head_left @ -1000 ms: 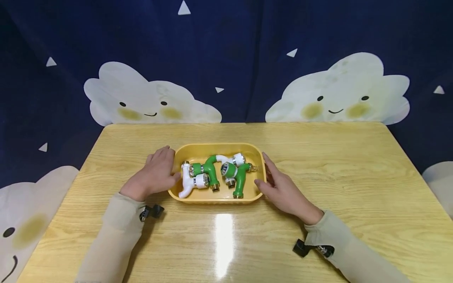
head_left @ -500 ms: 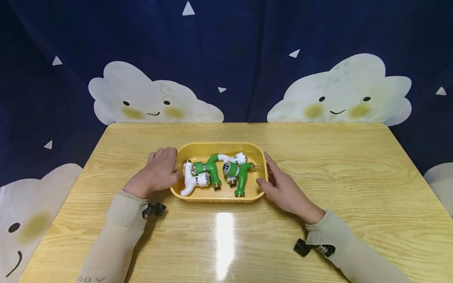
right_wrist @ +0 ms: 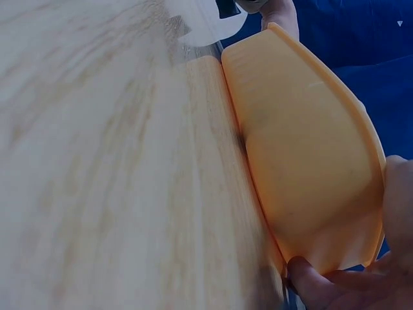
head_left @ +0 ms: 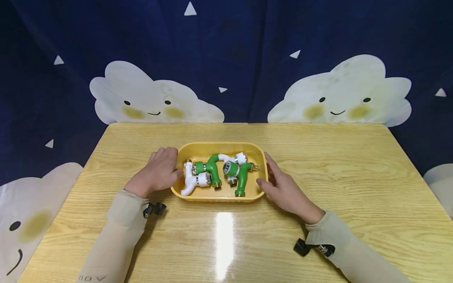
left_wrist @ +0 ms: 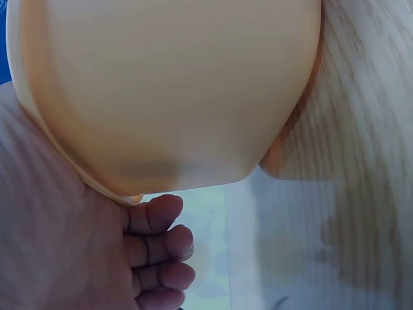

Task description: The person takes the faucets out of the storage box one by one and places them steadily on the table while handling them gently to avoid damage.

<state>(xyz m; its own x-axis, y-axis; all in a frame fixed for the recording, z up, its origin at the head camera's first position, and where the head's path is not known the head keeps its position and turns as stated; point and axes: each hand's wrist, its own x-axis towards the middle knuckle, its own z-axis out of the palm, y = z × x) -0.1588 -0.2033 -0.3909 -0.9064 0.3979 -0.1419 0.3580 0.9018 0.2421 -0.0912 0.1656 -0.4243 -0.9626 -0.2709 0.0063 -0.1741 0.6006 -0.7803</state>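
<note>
A yellow plastic basin [head_left: 219, 199] rests on the table with several taps inside. At its left end lies a white tap [head_left: 189, 179], beside a green tap [head_left: 213, 169]. Farther right, another green tap [head_left: 242, 181] partly covers a second white tap [head_left: 240, 158]. My left hand [head_left: 161, 169] grips the basin's left end, thumb over the rim; in the left wrist view its fingers [left_wrist: 171, 245] curl beyond the outer wall [left_wrist: 181, 97]. At the right end my right hand [head_left: 284, 190] holds the rim, thumb inside and fingers outside.
The wooden table [head_left: 347, 177] extends around the basin, its far edge against a dark blue curtain [head_left: 244, 47] with white clouds. Black wrist cameras hang under both sleeves, the right one [head_left: 302, 247] low over the table.
The head view has shifted slightly, moving basin, hands and backdrop a little to the right in the picture. Both hands keep the same hold, and the taps lie as before.
</note>
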